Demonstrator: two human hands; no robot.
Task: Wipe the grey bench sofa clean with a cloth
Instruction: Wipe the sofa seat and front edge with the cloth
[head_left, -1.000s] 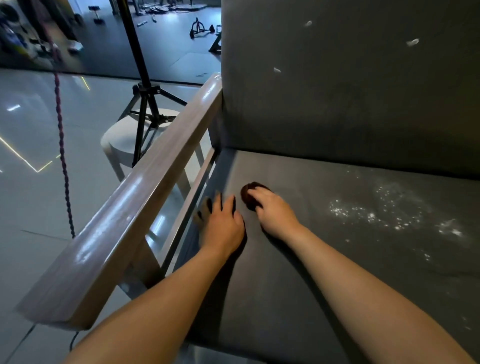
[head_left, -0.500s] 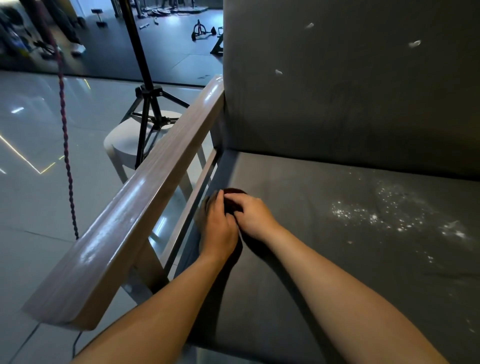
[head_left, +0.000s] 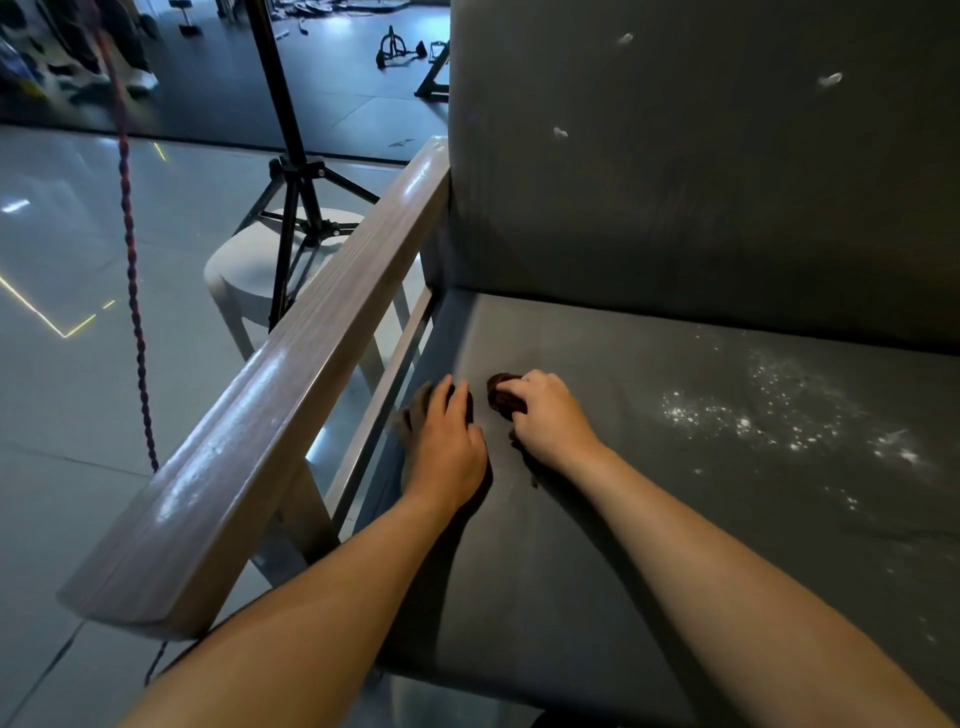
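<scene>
One dark cloth (head_left: 501, 399) is sitting bunched under my right hand (head_left: 546, 422), which is gripping it on the grey bench sofa (head_left: 623, 561) seat; my left hand (head_left: 445, 444) is resting relaxed beside it. Farther right, white powder (head_left: 753, 418) is lying unwiped, so I judge most wiping is left.

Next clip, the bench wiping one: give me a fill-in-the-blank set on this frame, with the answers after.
1. The right hand grips a dark ___ on the seat.
2. The left hand rests on the seat beside the wooden ___.
3. The white powder lies to the ___ of both hands.
4. The black tripod rises by a white ___.
Missing words: cloth; armrest; right; stool.
</scene>
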